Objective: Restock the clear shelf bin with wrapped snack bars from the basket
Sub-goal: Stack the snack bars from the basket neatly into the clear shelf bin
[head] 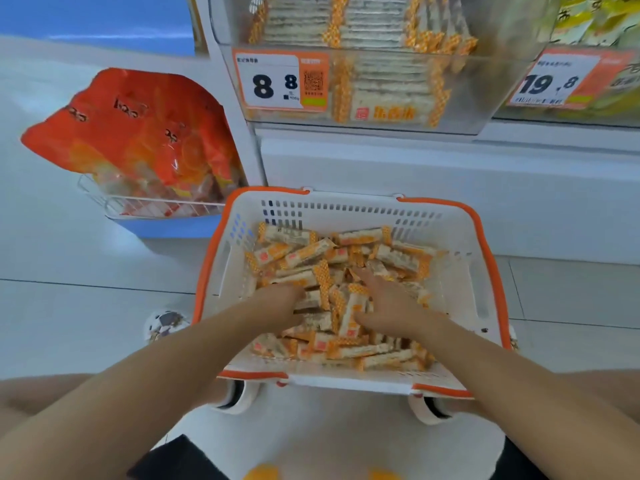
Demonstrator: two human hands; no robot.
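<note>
Both forearms reach down into the basket (450, 216). The left hand (280, 301) curls into the snack bars (346, 292), grasp unclear; the right hand (388, 303) lies spread-fingered on them

One basket (346, 206) with dozens of snack bars (304, 252), too many to count. Two hands: left hand (282, 304), right hand (388, 306). Two clear bins (502, 109), two price tags (280, 81), one orange bag (138, 133).

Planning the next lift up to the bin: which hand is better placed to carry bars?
Probably the right hand: it lies among the snack bars more directly below the clear bin.
</note>
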